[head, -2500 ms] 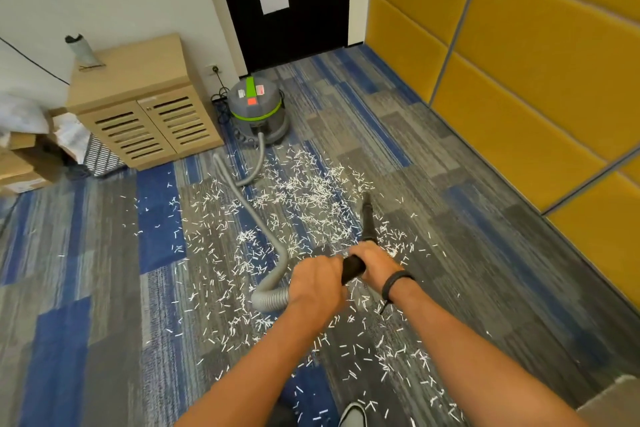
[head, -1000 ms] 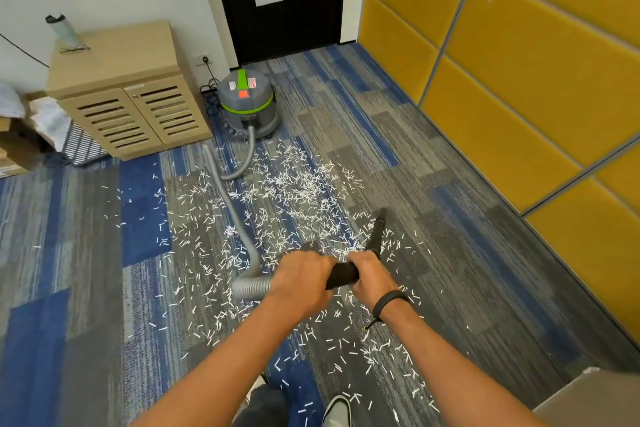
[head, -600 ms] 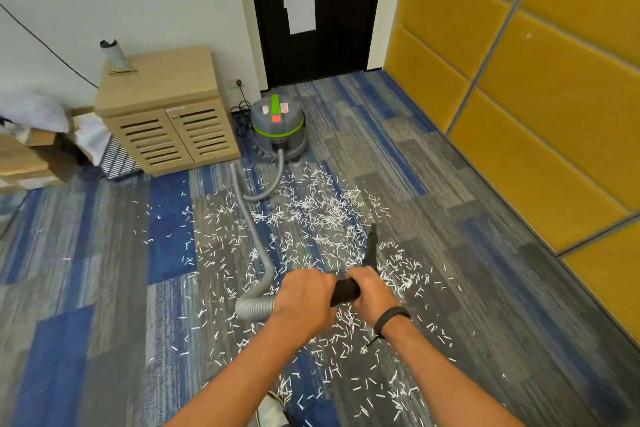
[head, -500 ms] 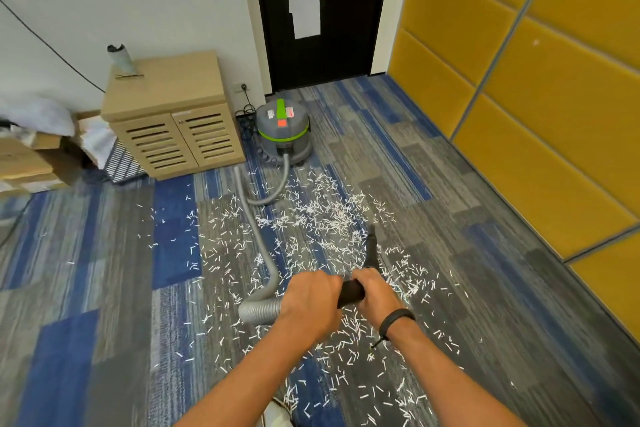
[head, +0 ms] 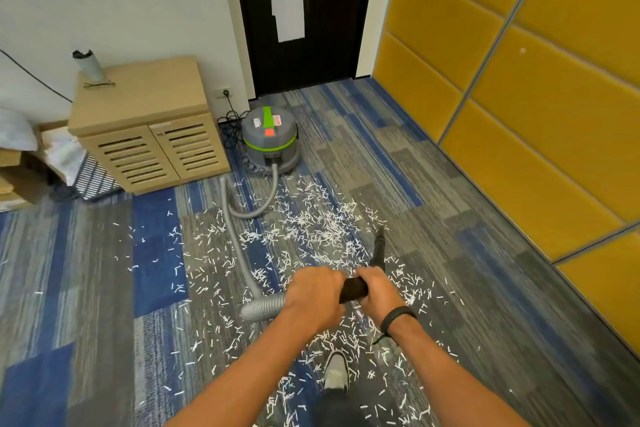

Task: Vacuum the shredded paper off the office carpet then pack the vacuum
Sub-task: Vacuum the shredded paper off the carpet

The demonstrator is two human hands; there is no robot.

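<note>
White shredded paper (head: 311,229) lies scattered over the blue and grey carpet (head: 86,288), thickest in the middle. A grey and green canister vacuum (head: 270,139) stands near the black door. Its grey ribbed hose (head: 235,236) curls across the floor to a black wand (head: 355,289) with a narrow nozzle (head: 379,248) pointing down at the paper. My left hand (head: 313,298) grips the wand where the hose joins it. My right hand (head: 377,291), with a black wristband, grips the wand just ahead of it.
A wooden slatted cabinet (head: 149,128) stands at the left wall with a grey tube (head: 86,64) on top. Boxes and bags (head: 20,156) pile up at far left. Yellow padded panels (head: 519,97) line the right side. My shoe (head: 336,371) is below my hands. The vacuum's cord runs to a wall socket (head: 225,92).
The view has lifted and shifted, so the door and cabinet show more. Both hands keep their grip on the wand; the nozzle has moved slightly right over the paper.
</note>
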